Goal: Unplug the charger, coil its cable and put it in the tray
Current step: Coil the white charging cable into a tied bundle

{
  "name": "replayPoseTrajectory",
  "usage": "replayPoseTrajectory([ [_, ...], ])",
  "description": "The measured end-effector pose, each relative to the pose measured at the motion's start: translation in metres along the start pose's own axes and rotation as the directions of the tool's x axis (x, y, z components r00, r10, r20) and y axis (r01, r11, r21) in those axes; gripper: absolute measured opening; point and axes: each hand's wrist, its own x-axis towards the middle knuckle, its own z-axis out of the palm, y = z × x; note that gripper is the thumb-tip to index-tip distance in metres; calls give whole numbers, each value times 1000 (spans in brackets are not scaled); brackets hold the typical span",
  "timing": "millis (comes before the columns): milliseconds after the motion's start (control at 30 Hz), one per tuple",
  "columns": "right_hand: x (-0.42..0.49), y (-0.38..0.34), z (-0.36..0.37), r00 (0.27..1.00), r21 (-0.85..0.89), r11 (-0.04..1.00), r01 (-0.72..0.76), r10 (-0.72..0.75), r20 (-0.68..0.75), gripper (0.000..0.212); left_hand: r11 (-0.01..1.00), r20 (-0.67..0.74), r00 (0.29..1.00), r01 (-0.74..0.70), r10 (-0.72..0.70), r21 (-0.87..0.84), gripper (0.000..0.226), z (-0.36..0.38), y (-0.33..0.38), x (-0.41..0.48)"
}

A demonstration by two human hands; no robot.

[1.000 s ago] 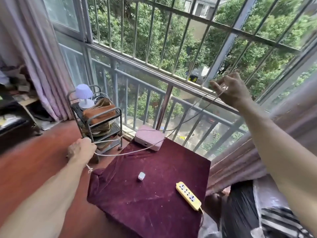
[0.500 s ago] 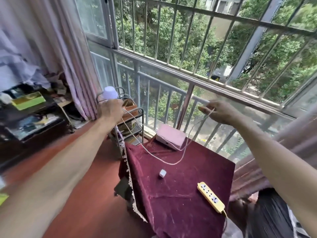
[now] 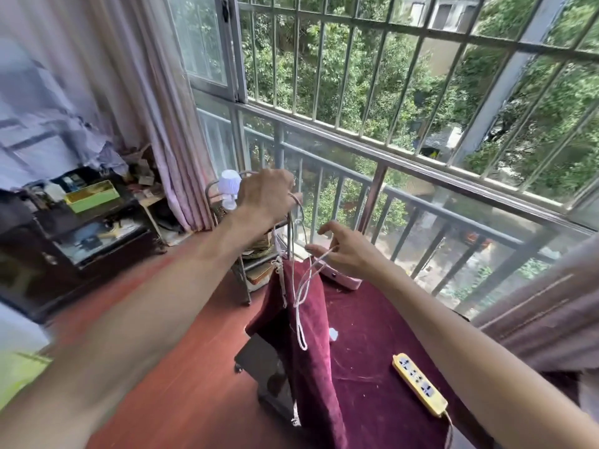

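Nearest on the right, a yellow power strip (image 3: 419, 384) lies on the maroon velvet cloth (image 3: 366, 358) that covers the table, its sockets bare, so the unplugging appears done; no printing on it is legible. A little farther and to the left, the small white charger block (image 3: 333, 335) sits on the cloth by itself, apart from the strip. Over the cloth's left edge the white cable (image 3: 299, 306) hangs in long slack loops. The left hand (image 3: 265, 199) is raised above it with fingers curled round the tops of those loops, while the right hand (image 3: 348, 252), lower and just right of it, pinches a strand between thumb and fingertips, the other fingers spread loosely. Judging from this, the coiling step is in hand and roughly midway: loops are gathered but uneven. The next move likely calls for the right hand to feed another length up to the left so the loops match, then to gather in the charger end. Behind the right hand, at the far edge of the table, lies the pink tray (image 3: 340, 280), partly hidden and not yet holding anything that can be seen. No brand or label can be read anywhere in view.
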Motion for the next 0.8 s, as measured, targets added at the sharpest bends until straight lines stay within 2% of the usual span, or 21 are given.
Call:
replayPoseTrajectory([
  [100,0,-9,27,999,42,999,18,-19,33,44,998,94,994,55,-51,-43,37,14,12,-21],
  [200,-9,-4,59,995,71,997,-33,26,97,33,964,250,957,194,-145,-183,50,28,7,-38],
  [300,-22,5,100,990,62,994,-87,79,121,38,889,431,881,344,-194,-303,54,39,-5,-57],
  [400,-28,7,144,989,136,983,-126,113,97,55,874,556,816,378,-159,-305,50,54,-17,-72],
  [467,-21,7,170,979,137,977,-164,144,147,60,847,622,771,416,-137,-330,45,62,-27,-83],
  [533,-8,6,196,961,101,971,-217,194,197,54,784,692,716,483,-98,-389,45,67,-42,-93],
  [600,4,5,219,947,73,963,-258,237,218,38,692,761,646,577,-62,-433,48,69,-58,-99],
  [667,14,1,242,938,68,956,-287,266,223,20,646,797,603,621,-31,-444,49,69,-76,-103],
  [700,19,-1,252,937,69,953,-295,274,217,16,626,800,599,634,-24,-455,48,71,-85,-102],
  [800,30,-6,277,940,132,942,-310,282,193,23,589,779,627,638,-23,-496,36,77,-108,-96],
])
